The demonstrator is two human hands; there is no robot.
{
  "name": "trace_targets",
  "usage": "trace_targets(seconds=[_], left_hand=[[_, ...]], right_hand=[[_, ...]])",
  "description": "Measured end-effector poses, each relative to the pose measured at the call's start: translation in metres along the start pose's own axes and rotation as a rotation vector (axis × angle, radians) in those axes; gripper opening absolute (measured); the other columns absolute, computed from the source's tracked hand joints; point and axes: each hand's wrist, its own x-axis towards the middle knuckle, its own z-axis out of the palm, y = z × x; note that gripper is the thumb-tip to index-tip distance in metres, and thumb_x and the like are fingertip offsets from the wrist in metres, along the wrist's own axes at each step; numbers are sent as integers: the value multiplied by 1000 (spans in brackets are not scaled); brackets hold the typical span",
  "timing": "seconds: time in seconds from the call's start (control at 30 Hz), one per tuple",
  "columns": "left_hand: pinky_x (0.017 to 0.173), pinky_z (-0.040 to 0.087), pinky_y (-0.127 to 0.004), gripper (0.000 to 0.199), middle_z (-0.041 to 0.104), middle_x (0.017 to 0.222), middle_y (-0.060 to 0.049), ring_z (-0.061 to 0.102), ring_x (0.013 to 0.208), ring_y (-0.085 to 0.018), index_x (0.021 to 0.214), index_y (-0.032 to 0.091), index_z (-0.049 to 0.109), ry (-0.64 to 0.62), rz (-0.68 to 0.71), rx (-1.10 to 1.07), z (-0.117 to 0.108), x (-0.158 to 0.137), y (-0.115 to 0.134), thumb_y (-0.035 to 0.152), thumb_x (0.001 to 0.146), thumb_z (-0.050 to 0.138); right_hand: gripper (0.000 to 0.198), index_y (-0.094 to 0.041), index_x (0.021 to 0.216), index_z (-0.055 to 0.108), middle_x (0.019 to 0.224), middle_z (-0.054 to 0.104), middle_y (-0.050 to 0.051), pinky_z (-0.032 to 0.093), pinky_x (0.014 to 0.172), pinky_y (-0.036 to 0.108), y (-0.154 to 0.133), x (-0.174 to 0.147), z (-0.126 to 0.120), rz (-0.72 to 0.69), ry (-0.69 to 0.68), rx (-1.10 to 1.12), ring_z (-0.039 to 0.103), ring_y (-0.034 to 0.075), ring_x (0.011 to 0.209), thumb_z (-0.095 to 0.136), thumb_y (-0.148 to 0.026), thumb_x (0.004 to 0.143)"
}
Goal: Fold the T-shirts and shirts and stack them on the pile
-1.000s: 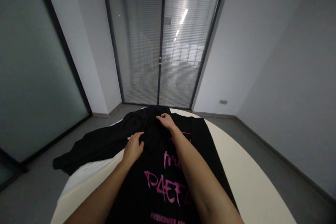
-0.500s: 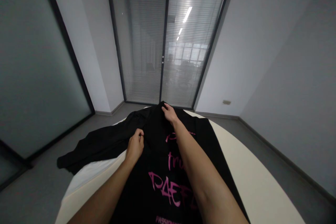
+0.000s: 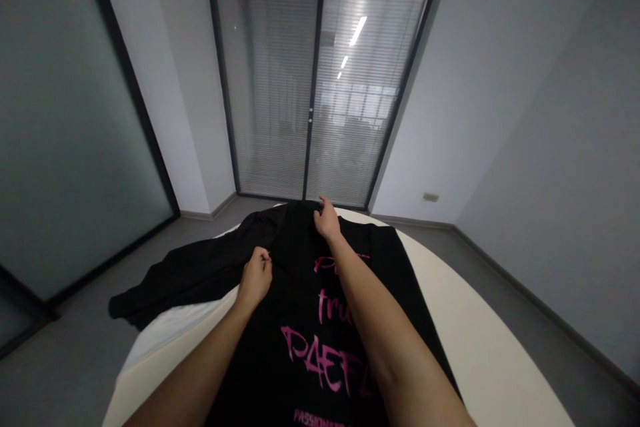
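Observation:
A black long-sleeved shirt (image 3: 300, 293) with pink lettering lies spread over the table, one sleeve (image 3: 185, 277) stretched out to the left past the edge. My left hand (image 3: 256, 275) is closed in a pinch on the black fabric near where that sleeve joins the body. At the far end, by the collar, my right hand (image 3: 327, 217) has its fingers apart and rests on or just above the cloth. My right forearm covers part of the pink print.
Under the shirt is a cream table (image 3: 480, 320) with a rounded edge. A white cloth or paper (image 3: 175, 330) shows beneath the sleeve at left. Beyond the table stand glass doors with blinds (image 3: 265, 93). A wall outlet (image 3: 431, 197) sits low at right.
My right hand has let go of the collar fabric, which dropped flatter, and its fingers have spread. My left hand has barely moved.

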Motion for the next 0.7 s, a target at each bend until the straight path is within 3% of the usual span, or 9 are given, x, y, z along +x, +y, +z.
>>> trace_targets(seconds=[0.13,0.23,0.37,0.5,0.57,0.7], left_hand=[[69,48,-27,9,65,78,0,67,70,-18,89,25,47,14,-70,34,0,1,3,31,83,52],[72,49,-30,23,67,84,-3,69,78,-23,91,25,47,23,-98,63,1,3,4,45,84,57],[74,50,-32,27,69,91,-7,70,84,-25,94,25,48,12,-89,77,2,6,0,45,81,61],[78,51,-31,20,70,86,-5,71,89,-24,87,25,52,-14,-38,67,3,7,-3,43,82,59],[81,51,-30,19,71,87,-4,71,91,-23,88,24,56,-27,-6,59,2,6,-3,43,83,58],[89,52,-33,26,74,100,-5,70,98,-23,99,23,67,-77,52,68,-1,6,1,40,85,54]], right_hand=[[43,-16,127,51,119,64,17,48,95,47,11,-21,-19,203,12,-149,62,31,110,54,-30,87],[36,-18,119,55,110,67,15,49,89,45,18,-41,-31,261,-21,-192,65,30,102,57,-32,86],[45,-22,127,55,122,64,14,46,94,45,21,-84,-27,100,-183,-295,61,31,112,49,-49,92],[64,-23,147,45,158,35,14,25,114,51,24,-126,-15,-108,-409,-409,32,33,143,39,-61,95],[63,-21,150,40,160,31,12,20,117,47,28,-135,-18,-131,-383,-413,29,29,146,31,-57,99],[59,-19,142,53,155,41,13,18,117,48,42,-138,-44,-20,-217,-462,33,31,143,33,-54,99]])
